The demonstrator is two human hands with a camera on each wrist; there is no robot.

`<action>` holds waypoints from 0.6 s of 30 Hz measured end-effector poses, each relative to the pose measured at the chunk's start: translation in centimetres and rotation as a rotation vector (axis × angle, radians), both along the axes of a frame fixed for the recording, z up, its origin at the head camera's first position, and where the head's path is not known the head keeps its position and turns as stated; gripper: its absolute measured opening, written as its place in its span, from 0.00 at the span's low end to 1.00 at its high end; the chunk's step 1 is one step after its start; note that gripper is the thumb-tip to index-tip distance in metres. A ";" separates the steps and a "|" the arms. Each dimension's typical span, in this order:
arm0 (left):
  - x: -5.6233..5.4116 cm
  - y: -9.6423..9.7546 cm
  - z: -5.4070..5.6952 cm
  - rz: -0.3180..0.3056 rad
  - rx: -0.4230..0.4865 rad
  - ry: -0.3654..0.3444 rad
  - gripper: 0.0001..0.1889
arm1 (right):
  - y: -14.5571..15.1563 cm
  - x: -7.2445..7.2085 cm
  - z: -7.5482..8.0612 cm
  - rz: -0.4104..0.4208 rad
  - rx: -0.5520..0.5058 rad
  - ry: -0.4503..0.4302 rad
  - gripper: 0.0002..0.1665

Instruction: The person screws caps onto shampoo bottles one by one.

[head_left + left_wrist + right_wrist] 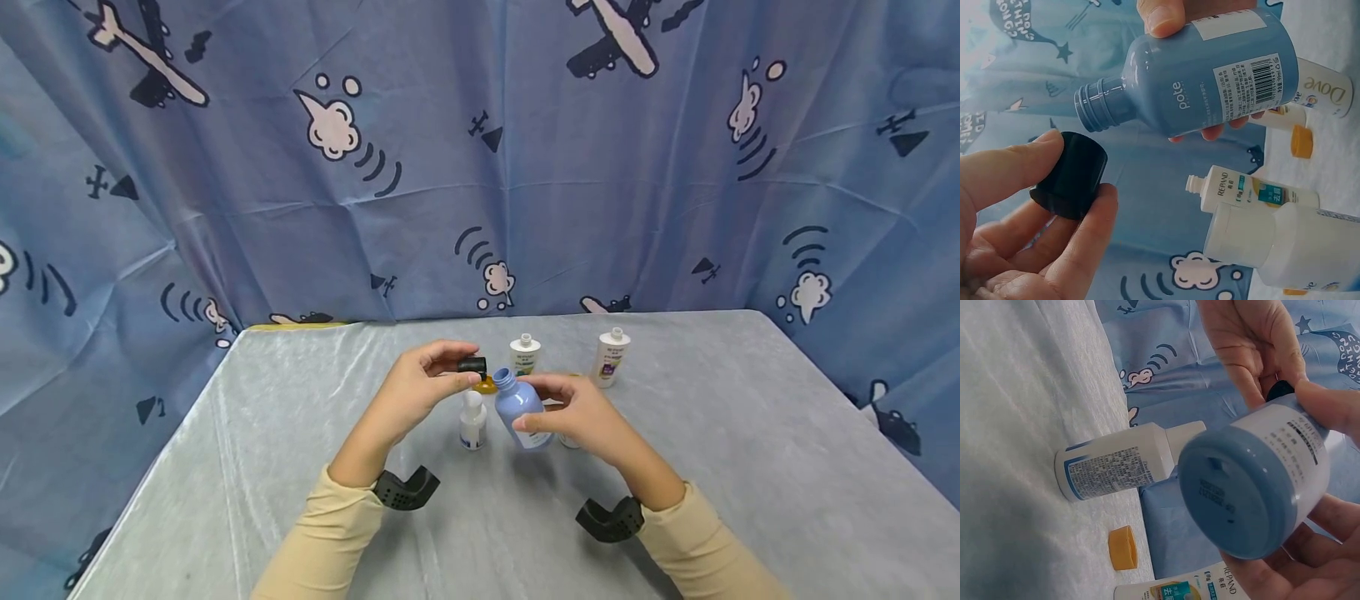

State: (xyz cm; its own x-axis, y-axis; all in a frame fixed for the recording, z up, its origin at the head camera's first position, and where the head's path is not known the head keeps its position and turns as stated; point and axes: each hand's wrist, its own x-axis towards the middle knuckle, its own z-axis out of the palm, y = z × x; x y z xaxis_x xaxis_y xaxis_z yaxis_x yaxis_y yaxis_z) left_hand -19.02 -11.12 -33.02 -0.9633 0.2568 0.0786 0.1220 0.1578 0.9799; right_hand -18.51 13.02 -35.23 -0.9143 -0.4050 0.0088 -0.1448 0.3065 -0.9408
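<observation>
My left hand [408,387] pinches a black cap [1075,172] between thumb and fingers. Just to the right, my right hand [585,417] grips a light blue bottle [517,408] round its body. The bottle is tilted, its open threaded neck [1100,106] leaning toward the cap. A small gap separates cap and neck in the left wrist view. Below the hands a white bottle with a white cap [472,425] stands on the table. In the right wrist view the blue bottle's base [1229,494] faces the camera, and the black cap is mostly hidden.
Two uncapped white bottles stand farther back, one in the middle [524,354] and one to the right [611,358]. A yellow cap [1122,548] lies behind the white-capped bottle. Another white bottle [1325,90] is mostly hidden behind my right hand. A patterned blue curtain [420,167] hangs behind the table.
</observation>
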 end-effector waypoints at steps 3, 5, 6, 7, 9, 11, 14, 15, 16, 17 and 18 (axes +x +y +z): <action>0.0 0.0 0.1 0.012 0.026 -0.016 0.22 | -0.1 -0.1 -0.1 0.015 -0.002 0.010 0.34; 0.1 0.0 0.1 0.029 0.042 -0.034 0.21 | -0.1 -0.1 -0.2 0.023 -0.004 0.014 0.34; 0.1 0.0 0.1 0.033 0.049 -0.037 0.21 | -0.1 -0.1 -0.2 0.024 -0.003 0.019 0.34; 0.1 0.0 0.1 0.035 0.055 -0.038 0.20 | -0.1 -0.1 -0.2 0.024 -0.001 0.020 0.34; 0.1 0.0 0.2 0.045 0.067 -0.037 0.18 | -0.1 -0.2 -0.2 0.024 0.000 0.025 0.33; 0.2 0.0 0.3 0.048 0.075 -0.020 0.17 | -0.1 -0.2 -0.2 0.025 0.004 0.030 0.34; 0.3 0.0 0.5 0.050 0.080 0.010 0.18 | -0.1 -0.2 -0.1 0.023 0.019 0.039 0.34; 0.3 0.0 0.5 0.048 0.074 0.020 0.18 | -0.1 -0.2 -0.2 0.021 0.026 0.039 0.35; 0.4 0.0 0.5 0.046 0.064 0.030 0.19 | -0.1 -0.2 -0.2 0.020 0.031 0.037 0.35; 0.4 0.0 0.5 0.043 0.054 0.037 0.19 | -0.1 -0.2 -0.2 0.018 0.038 0.036 0.35; 0.4 0.0 0.4 0.043 0.042 0.041 0.19 | 0.0 -0.2 -0.2 0.016 0.041 0.036 0.36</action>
State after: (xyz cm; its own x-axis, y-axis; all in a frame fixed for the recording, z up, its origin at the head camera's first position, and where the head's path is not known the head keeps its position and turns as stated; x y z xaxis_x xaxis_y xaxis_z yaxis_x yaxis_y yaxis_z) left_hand -18.65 -11.11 -32.58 -0.9690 0.2111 0.1280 0.1561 0.1225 0.9801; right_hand -18.67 12.97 -35.43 -0.9071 -0.4202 0.0244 -0.1832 0.3420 -0.9217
